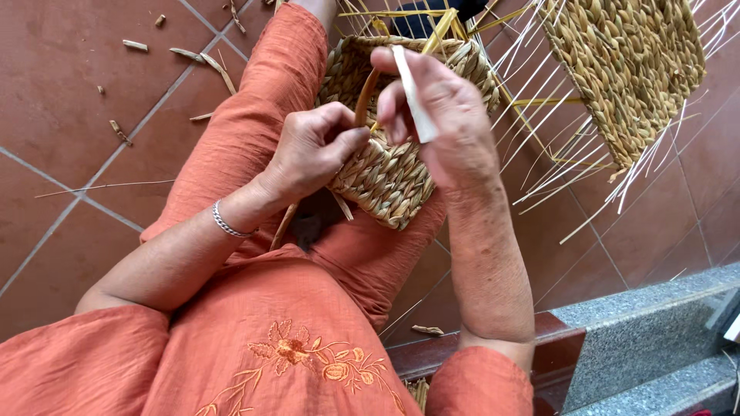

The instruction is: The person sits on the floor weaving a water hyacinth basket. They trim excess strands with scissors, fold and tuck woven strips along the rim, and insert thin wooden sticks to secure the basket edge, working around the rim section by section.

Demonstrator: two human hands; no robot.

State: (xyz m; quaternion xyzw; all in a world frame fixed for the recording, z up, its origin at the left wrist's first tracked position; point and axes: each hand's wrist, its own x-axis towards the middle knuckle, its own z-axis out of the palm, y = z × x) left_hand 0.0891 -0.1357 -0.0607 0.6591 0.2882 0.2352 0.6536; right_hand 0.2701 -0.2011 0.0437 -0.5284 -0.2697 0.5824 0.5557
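Seen from the head camera, a person in orange clothes sits with a half-woven basket (389,166) resting on the lap, its rim pointing away toward the tiled floor (69,92). The basket is plaited from thick, pale tan fibre, and thin yellowish stakes stick out of its far edge. The left hand (312,150) lies against the near side of the basket, fingers curled together and pinched on a brownish reed strand (362,96) that rises along the weave; a silver bracelet (227,223) circles that wrist. The right hand (439,115) is above the basket's rim, its fingers closed around a flat, pale strip (412,96) that runs slantwise across the palm side of the fingers. Both hands nearly touch over the basket wall.

Beyond the right hand, a second woven panel (628,69) lies on the floor, with many thin light stakes fanning out from its edges. Short offcuts of fibre are scattered on the tiles at upper left. A grey stone step (647,331) shows at lower right.
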